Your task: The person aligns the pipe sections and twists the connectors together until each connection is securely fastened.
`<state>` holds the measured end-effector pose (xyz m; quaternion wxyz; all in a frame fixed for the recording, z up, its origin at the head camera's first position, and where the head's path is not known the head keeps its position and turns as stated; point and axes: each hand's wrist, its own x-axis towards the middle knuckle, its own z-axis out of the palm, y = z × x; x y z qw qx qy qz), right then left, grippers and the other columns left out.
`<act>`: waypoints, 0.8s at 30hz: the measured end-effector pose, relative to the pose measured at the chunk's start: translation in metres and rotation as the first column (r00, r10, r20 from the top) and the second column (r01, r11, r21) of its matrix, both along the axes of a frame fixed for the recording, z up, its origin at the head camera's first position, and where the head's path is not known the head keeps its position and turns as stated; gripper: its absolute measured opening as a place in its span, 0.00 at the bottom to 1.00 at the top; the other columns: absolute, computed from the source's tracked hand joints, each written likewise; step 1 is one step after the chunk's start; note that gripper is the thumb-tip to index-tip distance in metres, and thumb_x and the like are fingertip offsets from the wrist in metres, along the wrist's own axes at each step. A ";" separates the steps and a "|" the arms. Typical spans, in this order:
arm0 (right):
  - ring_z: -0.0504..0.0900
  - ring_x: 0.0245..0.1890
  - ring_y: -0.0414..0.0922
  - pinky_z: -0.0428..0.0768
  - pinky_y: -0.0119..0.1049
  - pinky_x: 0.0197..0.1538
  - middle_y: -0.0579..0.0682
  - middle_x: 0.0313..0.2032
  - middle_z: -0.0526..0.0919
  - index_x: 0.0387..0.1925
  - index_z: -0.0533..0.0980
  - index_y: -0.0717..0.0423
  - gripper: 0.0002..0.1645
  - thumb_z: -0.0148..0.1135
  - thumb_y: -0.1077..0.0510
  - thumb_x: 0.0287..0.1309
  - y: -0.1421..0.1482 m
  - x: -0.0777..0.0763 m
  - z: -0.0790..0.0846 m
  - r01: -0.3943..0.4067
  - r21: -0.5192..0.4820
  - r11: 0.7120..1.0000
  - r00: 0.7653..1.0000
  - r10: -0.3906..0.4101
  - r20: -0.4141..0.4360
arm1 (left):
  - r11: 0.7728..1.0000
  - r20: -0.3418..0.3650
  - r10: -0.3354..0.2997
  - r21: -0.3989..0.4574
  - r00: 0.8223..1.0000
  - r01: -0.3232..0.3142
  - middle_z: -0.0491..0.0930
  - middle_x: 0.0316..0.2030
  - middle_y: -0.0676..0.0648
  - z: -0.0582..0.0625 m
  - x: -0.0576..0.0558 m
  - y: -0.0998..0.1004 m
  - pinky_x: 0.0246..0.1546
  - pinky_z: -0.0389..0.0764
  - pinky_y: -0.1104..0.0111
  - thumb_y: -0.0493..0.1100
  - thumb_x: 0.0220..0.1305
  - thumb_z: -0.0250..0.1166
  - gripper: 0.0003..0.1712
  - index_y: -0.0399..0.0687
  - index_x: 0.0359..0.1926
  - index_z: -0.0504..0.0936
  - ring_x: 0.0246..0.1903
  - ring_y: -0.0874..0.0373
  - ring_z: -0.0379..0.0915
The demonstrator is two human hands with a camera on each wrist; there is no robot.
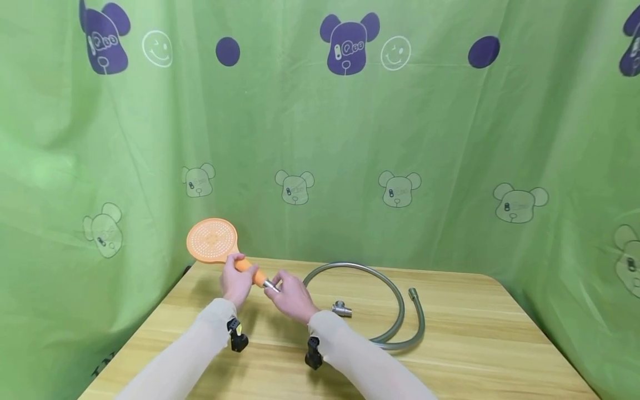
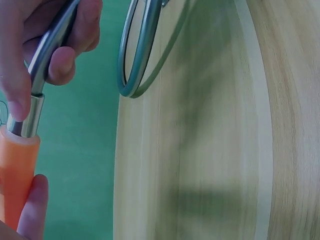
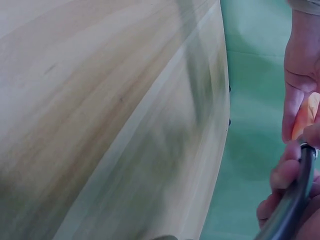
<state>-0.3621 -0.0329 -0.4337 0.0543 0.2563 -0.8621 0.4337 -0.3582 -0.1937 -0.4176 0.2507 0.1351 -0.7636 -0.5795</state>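
Observation:
An orange shower head (image 1: 212, 240) with a round, pale, perforated face is held above the table's far left part. My left hand (image 1: 237, 280) grips its handle, thumb on the near side. At the handle's lower end, my right hand (image 1: 294, 297) pinches the grey shower hose (image 2: 52, 47) close to its metal connector (image 2: 31, 116). The connector meets the handle's end; whether it is threaded on cannot be seen. From the right hand the hose (image 1: 401, 311) loops over the table, its other end fitting (image 1: 413, 293) lying at the right.
A small chrome angle valve (image 1: 342, 309) lies on the wooden table (image 1: 480, 333), inside the hose loop and right of the right hand. Green printed curtains (image 1: 300, 122) hang behind the table and on both sides. Each wrist wears a black camera (image 1: 313, 354).

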 end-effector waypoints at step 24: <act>0.75 0.21 0.38 0.74 0.33 0.26 0.39 0.25 0.79 0.51 0.77 0.52 0.19 0.64 0.46 0.65 0.022 0.005 0.009 0.055 0.125 0.991 0.998 -0.054 -0.017 | 0.997 0.091 -0.001 -0.075 0.996 0.008 0.78 0.53 0.35 -0.006 -0.002 0.001 0.42 0.75 0.65 0.43 0.58 0.70 0.30 0.44 0.61 0.73 0.47 0.45 0.75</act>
